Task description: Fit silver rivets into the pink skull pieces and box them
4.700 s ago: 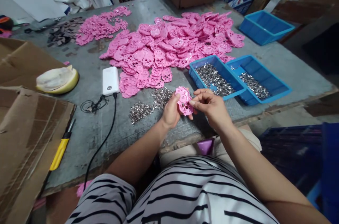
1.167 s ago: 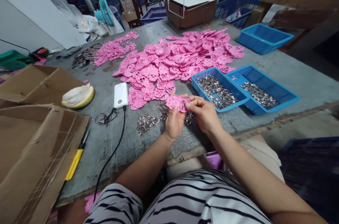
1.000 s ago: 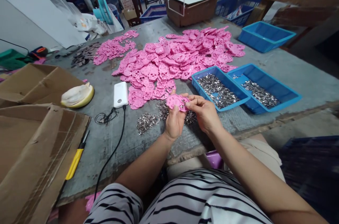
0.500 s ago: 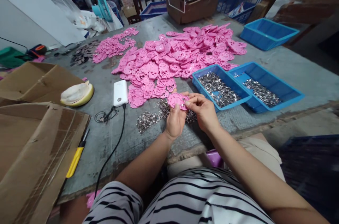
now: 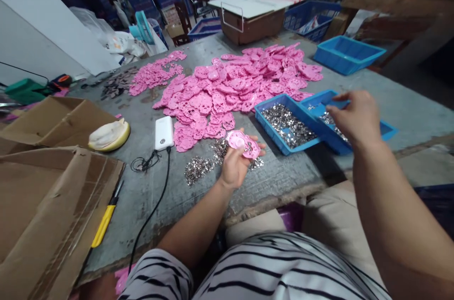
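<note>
My left hand [image 5: 234, 167] is closed round a pink plastic skull-shaped piece [image 5: 243, 144], thumb on its upper face. Small metal bits appear on the piece, too small to make out. My right hand [image 5: 356, 118] hovers over the right blue tray [image 5: 388, 130], thumb and forefinger slightly apart, with nothing visible between them. Small shiny metal parts [image 5: 328, 118] lie in that tray, partly hidden by the hand. The left blue tray [image 5: 283, 150] holds more metal parts [image 5: 287, 123]. Loose metal parts [image 5: 198, 169] are heaped on the table by my left hand.
A big pile of pink skull pieces [image 5: 227, 87] covers the table's middle. Smaller pink parts [image 5: 152, 75] lie behind left. A white power bank [image 5: 163, 132] with a black cable, a fruit rind [image 5: 109, 135], cardboard boxes [image 5: 46, 196] and a yellow-handled tool [image 5: 104, 224] are at left.
My right hand has left the pink skull piece and moved right, over the right blue tray. My left hand still holds the piece, now tilted differently. The view has shifted slightly.
</note>
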`<state>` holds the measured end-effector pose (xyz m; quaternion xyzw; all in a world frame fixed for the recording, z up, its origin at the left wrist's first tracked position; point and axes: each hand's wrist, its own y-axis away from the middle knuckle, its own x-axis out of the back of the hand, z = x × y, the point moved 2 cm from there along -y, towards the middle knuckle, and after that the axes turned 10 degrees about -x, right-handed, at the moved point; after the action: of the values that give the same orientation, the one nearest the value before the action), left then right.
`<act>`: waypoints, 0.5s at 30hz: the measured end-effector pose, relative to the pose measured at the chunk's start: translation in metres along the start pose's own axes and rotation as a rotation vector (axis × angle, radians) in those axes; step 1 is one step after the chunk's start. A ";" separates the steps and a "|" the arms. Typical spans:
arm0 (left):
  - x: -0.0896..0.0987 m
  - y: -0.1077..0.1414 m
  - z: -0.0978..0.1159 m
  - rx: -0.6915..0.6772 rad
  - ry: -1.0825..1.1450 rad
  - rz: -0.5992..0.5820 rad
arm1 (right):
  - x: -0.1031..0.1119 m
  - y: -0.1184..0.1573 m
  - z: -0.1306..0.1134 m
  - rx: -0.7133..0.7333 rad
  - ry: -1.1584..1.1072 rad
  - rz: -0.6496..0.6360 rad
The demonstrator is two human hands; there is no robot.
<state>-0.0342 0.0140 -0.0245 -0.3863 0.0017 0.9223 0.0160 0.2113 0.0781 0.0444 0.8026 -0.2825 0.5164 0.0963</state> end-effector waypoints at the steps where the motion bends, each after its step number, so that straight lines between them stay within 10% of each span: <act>1: -0.001 0.001 -0.001 0.018 -0.028 -0.017 | -0.002 -0.010 0.006 -0.029 0.178 -0.157; 4: -0.004 0.003 -0.003 0.071 -0.109 -0.062 | -0.009 -0.022 0.014 -0.064 0.339 -0.417; 15: -0.005 0.002 -0.003 0.076 -0.162 -0.091 | -0.014 -0.006 0.004 -0.034 0.248 -0.314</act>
<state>-0.0285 0.0121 -0.0227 -0.3092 0.0177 0.9481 0.0724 0.2132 0.0863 0.0315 0.7654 -0.1483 0.5851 0.2231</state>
